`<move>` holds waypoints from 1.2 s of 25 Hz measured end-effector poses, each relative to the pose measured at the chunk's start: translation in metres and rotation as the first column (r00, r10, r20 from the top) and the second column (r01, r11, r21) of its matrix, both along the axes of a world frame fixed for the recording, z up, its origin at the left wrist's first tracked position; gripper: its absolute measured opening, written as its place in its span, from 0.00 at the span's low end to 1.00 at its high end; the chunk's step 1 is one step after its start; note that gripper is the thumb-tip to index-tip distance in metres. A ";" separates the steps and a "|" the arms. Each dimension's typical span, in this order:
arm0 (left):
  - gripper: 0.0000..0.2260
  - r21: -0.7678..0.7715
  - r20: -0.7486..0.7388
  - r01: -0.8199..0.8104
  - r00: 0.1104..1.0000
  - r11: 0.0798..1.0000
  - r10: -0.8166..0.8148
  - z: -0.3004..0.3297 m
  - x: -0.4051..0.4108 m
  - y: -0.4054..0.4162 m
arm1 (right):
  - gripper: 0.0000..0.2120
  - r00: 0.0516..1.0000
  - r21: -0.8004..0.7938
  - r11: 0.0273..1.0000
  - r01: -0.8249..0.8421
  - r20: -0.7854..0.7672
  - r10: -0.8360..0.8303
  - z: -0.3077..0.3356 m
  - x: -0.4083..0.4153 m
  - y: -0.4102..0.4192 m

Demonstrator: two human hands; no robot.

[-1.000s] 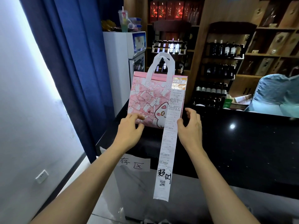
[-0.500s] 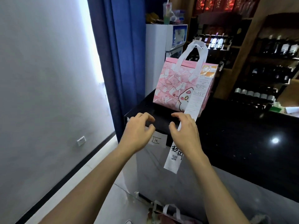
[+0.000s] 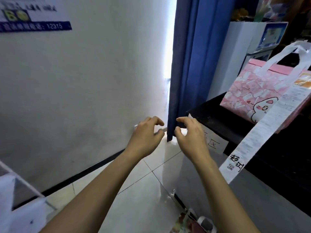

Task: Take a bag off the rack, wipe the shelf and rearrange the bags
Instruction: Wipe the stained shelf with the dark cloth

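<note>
Pink bag (image 3: 262, 96) stands upright on black worktop (image 3: 289, 148), near its left edge; long receipt (image 3: 257, 137) hangs from bag front over the worktop's front edge. Left hand (image 3: 144, 137) and right hand (image 3: 190, 137) in mid-air left of the worktop corner, fingers loosely curled, holding nothing, clear of bag. Blue curtain (image 3: 186, 64) behind.

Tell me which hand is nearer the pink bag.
Right. The right hand hangs in the air just left of the counter where the pink bag stands; the left hand is farther left.
</note>
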State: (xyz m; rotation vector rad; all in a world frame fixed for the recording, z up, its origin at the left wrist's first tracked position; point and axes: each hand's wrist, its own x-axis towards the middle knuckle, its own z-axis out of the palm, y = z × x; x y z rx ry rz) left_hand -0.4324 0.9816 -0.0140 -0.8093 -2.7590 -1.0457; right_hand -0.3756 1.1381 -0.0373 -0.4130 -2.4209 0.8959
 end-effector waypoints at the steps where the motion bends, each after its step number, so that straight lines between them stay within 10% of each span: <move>1: 0.10 -0.009 -0.004 -0.036 0.999 0.999 0.036 -0.001 -0.001 -0.014 | 0.14 0.999 -0.002 0.999 -0.035 0.000 0.035 0.000 -0.006 -0.012; 13: 0.09 -0.040 0.006 -0.485 0.874 0.873 0.486 -0.005 0.047 -0.248 | 0.14 0.850 -0.041 0.850 -0.525 0.024 0.526 -0.003 -0.040 -0.244; 30: 0.07 0.047 -0.014 -0.817 0.575 0.575 0.818 -0.003 0.295 -0.548 | 0.15 0.474 -0.019 0.476 -0.879 0.061 0.878 0.004 0.143 -0.577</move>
